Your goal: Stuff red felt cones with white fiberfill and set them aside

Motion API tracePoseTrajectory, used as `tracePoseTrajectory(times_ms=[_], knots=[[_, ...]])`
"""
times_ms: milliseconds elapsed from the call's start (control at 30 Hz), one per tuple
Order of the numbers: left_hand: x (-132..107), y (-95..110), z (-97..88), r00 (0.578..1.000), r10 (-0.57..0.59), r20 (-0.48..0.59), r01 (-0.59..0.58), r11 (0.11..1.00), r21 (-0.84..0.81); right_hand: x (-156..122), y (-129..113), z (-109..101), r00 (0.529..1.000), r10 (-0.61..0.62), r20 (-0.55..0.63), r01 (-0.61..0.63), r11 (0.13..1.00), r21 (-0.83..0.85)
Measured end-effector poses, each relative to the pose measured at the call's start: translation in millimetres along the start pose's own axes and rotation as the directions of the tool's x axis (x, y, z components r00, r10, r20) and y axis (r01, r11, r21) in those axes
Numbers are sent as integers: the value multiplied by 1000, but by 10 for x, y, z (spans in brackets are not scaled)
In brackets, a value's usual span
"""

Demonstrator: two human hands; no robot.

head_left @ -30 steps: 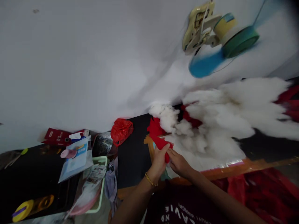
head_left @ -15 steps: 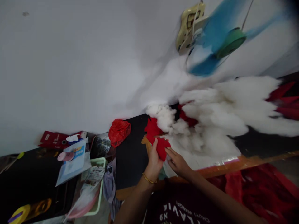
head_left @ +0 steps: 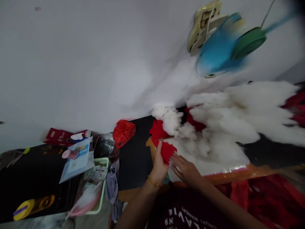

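My left hand [head_left: 160, 163] is closed around a small red fabric piece [head_left: 168, 151], its thumb lying along the upper left side. My right hand [head_left: 184, 168] reaches in from the right, with its fingertips at the lower right edge of the fabric. A small whitish tuft of stuffing [head_left: 171, 163] shows at those fingertips, partly hidden. Just beyond both hands, more red fabric [head_left: 157, 129] lies on the table. A large heap of fluffy white stuffing [head_left: 214, 127] spreads to the right of it.
A fan with blue blades [head_left: 220, 51] turns above the stuffing. On the left are a red plastic bag [head_left: 124, 132], a pale green basket [head_left: 103, 200], a clear packet [head_left: 79, 160] and a yellow-capped bottle [head_left: 25, 208]. Red material [head_left: 269, 197] lies below the table's right edge.
The view has shifted slightly. My right fingers have moved down along the red fabric's edge, where a whitish tuft now shows. My left hand keeps its hold.
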State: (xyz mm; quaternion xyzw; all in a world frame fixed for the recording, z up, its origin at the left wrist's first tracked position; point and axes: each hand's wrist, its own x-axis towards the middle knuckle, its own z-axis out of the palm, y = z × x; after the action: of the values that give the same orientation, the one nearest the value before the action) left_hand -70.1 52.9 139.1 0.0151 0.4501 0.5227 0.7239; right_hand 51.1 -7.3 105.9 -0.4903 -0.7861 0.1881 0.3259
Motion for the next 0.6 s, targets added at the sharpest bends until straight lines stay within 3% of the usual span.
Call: tracePoseTrajectory(times_ms=[67,133,233,400,500,600], knots=[[-59,-79,15,996,81,43,-86,990,108,-21,82,111,998,4,66,-1,999,-41],[-117,-152,21,986,135,102,-154,964,215,-54,175,199,998,-6,55,7,1000,-18],[-182,-213,20,979,105,175,-152,949,276,-134,273,214,1000,-16,-22,16,1000,-1],[-239,-230,21,987,18,160,-51,977,208,-310,263,37,987,15,-160,-21,999,-39],[-296,-225,33,981,-1,196,-44,972,229,-388,239,15,986,44,-158,-40,999,29],[-367,-213,42,955,-51,292,-68,921,383,-391,223,128,982,112,-149,-85,980,179]])
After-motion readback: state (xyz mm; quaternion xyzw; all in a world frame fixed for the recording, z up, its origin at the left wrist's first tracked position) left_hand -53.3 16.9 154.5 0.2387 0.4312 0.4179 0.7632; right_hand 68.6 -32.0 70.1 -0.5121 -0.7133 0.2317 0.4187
